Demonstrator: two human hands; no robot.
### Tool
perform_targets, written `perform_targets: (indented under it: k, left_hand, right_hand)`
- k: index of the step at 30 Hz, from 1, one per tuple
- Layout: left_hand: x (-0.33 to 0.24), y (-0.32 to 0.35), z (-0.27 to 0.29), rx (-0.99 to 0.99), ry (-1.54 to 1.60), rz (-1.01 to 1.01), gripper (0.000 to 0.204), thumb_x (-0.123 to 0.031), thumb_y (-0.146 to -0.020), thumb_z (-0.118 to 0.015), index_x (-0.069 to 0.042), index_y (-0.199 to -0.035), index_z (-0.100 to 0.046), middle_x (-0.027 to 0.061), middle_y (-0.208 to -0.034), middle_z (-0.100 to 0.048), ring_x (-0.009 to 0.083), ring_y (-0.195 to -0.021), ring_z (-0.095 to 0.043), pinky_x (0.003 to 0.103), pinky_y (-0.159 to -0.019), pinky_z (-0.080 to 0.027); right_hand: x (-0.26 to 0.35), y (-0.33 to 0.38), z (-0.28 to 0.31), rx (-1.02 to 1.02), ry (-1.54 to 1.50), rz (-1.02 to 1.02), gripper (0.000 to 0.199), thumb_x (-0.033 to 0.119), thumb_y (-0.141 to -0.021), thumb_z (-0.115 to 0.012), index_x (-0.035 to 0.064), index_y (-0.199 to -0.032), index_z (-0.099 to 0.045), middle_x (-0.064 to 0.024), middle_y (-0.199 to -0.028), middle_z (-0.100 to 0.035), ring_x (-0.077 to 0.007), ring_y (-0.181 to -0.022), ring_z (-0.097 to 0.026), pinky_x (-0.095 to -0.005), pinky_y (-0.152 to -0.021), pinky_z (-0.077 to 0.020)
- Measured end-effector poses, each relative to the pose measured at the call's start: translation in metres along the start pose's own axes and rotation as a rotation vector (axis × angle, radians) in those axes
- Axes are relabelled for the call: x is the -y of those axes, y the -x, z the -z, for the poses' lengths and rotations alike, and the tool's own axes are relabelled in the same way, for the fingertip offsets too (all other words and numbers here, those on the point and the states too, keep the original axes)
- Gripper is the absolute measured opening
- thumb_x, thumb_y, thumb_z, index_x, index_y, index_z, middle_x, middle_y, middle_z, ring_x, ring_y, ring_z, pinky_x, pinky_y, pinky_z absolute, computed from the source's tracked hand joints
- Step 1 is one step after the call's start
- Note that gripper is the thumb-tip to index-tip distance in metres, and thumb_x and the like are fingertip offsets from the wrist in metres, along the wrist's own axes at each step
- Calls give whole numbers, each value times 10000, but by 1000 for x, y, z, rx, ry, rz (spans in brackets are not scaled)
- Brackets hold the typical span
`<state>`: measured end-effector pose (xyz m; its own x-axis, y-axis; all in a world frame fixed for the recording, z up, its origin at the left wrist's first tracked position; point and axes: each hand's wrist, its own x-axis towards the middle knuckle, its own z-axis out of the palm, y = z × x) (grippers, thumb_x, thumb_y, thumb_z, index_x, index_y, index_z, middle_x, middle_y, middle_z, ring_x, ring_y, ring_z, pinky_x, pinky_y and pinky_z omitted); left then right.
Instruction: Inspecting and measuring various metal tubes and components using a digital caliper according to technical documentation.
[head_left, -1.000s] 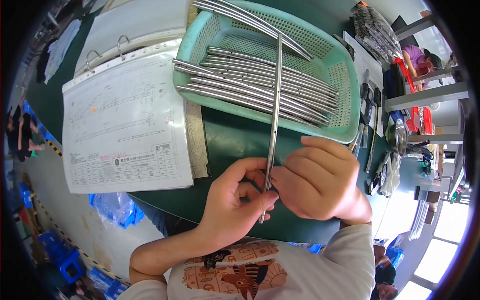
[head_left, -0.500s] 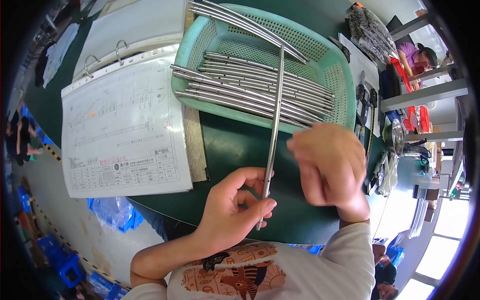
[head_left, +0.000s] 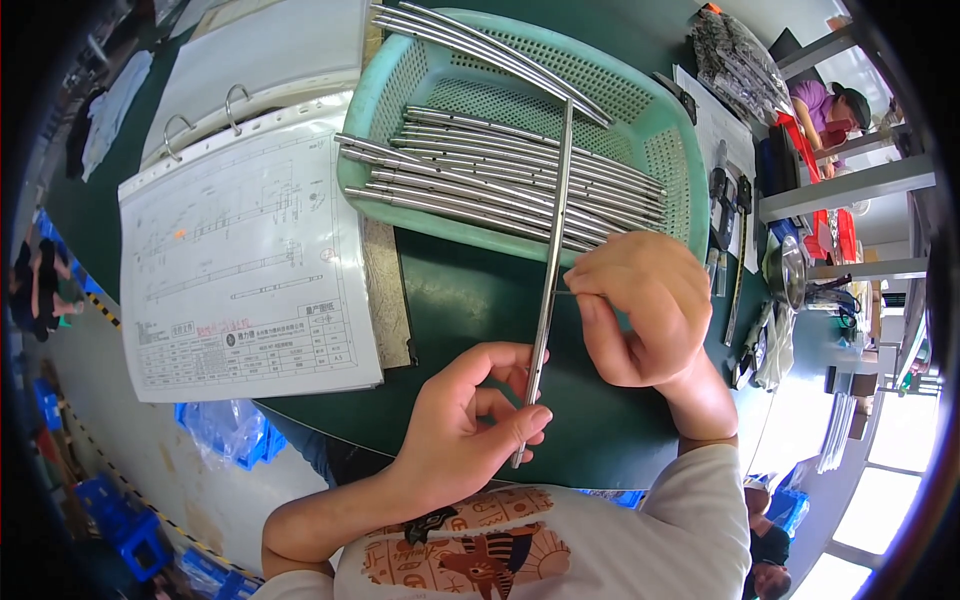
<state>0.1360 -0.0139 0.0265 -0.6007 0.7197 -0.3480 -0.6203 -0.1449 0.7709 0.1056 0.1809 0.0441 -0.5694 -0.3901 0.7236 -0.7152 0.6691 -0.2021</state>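
Observation:
My left hand (head_left: pixel 465 418) is closed round the lower part of a long, slim metal rod (head_left: pixel 553 240) with small holes in it. The rod slants upward, its far end over the basket. At its right side, my right hand (head_left: pixel 645 305) pinches a thin metal pin (head_left: pixel 564 292) between thumb and fingers. The pin points at the rod and its tip meets the rod's side; whether it sits in a hole I cannot tell. Beyond both hands is a pale green perforated plastic basket (head_left: pixel 684 215) with several similar metal rods (head_left: pixel 480 150) in it, some resting across its rim.
On the left lies an open ring binder with a technical drawing (head_left: pixel 235 270) in a clear sleeve. Calipers (head_left: pixel 722 190), a metal bowl (head_left: pixel 787 270) and gloves (head_left: pixel 768 350) lie on the right of the green table (head_left: pixel 450 300). Another person (head_left: pixel 830 110) sits beyond a shelf frame.
My right hand, blurred before, is now steady beside the rod, and the thin pin in its pinch shows against the rod's side. My left hand keeps its hold with hardly any movement.

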Motion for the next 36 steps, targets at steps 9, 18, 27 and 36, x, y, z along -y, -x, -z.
perform_targets:
  k: [9,18,27,36]
  left_hand:
    - [2,0,0,-4,-12,2,377,5,-805,-571,17,-1147,-411,47,-897,-452,111,-701,-577,246,-593,-535]
    - [3,1,-2,2,-26,21,375,8,-805,-569,21,-1145,-412,51,-896,-447,116,-694,-581,246,-591,-536]
    - [4,1,-1,-16,-124,-15,373,19,-797,-573,27,-1136,-417,47,-876,-459,105,-674,-578,234,-571,-531]
    - [3,4,-3,-93,-143,-39,331,6,-797,-572,14,-1105,-453,53,-858,-490,72,-614,-545,189,-517,-480]
  right_hand:
    - [6,-5,9,237,116,-11,151,35,-576,-620,24,-718,-569,-66,-650,-566,-216,-544,-557,-296,-482,-449]
    - [-13,-6,8,-24,133,-134,118,-31,-663,-602,15,-763,-559,-91,-711,-595,-250,-610,-580,-317,-546,-463]
    - [-11,-6,9,9,161,-152,124,0,-664,-626,28,-772,-571,-77,-705,-585,-247,-604,-570,-317,-536,-456]
    - [-8,-9,6,35,228,-199,104,67,-665,-648,54,-750,-590,-49,-699,-560,-226,-598,-553,-319,-513,-441]
